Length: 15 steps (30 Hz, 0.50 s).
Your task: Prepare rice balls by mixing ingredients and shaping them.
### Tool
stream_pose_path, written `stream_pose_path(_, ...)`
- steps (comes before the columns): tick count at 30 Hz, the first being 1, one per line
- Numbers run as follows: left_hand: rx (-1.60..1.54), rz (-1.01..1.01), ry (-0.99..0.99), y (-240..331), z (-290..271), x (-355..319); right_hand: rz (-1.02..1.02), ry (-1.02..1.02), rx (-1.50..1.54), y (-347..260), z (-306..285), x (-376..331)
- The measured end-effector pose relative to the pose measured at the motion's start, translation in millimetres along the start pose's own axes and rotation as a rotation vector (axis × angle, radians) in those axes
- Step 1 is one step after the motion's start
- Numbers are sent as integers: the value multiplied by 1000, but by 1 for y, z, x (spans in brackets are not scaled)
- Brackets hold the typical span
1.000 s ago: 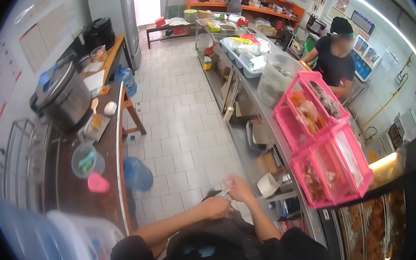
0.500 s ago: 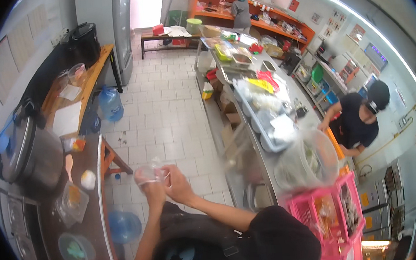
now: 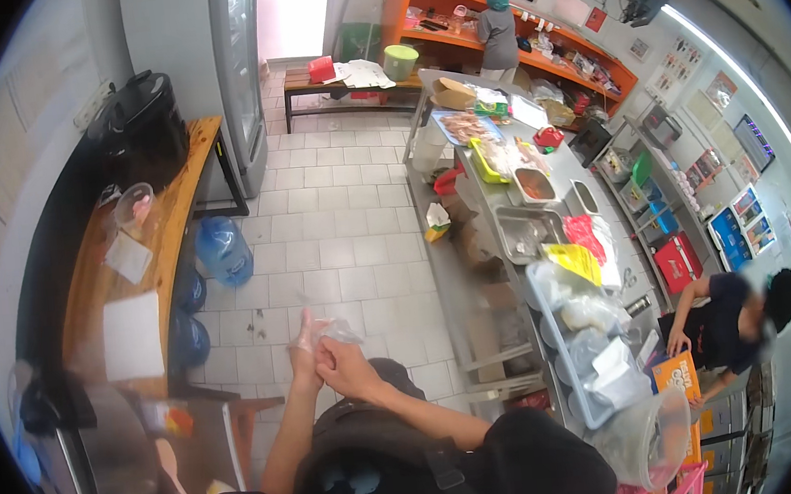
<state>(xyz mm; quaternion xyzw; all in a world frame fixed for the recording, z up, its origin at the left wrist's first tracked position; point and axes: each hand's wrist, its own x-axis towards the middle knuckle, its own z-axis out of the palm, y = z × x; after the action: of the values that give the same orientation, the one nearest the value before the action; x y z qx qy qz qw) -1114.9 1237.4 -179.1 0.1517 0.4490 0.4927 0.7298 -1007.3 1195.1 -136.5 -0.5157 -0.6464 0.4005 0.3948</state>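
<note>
Both my hands are close together in front of my body, above the tiled floor. My right hand (image 3: 348, 368) is closed, its fingers pinched on a thin, clear plastic film (image 3: 336, 328) that looks like a disposable glove. The film lies against my left hand (image 3: 303, 358), which has a digit stretched upward. The other fingers of my left hand are partly hidden by the film and by my right hand.
On the right, a long metal table (image 3: 488, 203) bears trays, bags and a blue crate (image 3: 569, 378). A large clear tub (image 3: 645, 437) stands nearest me. A co-worker (image 3: 726, 317) holds an orange box (image 3: 678, 375). Left are a wooden table (image 3: 82, 317) and water bottles (image 3: 224, 251).
My view has moved forward past the near tables. My hands have turned; my right hand is now bunched on the clear film. The co-worker at right now handles the orange box.
</note>
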Motion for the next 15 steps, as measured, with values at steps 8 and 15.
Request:
stream_pose_path(8,-49,-147,47,96,-18,162,-121,-559,-36,21,6,237)
stream_pose_path(15,-430,98,264,158,-62,225,-141,-1251,317,12,69,367)
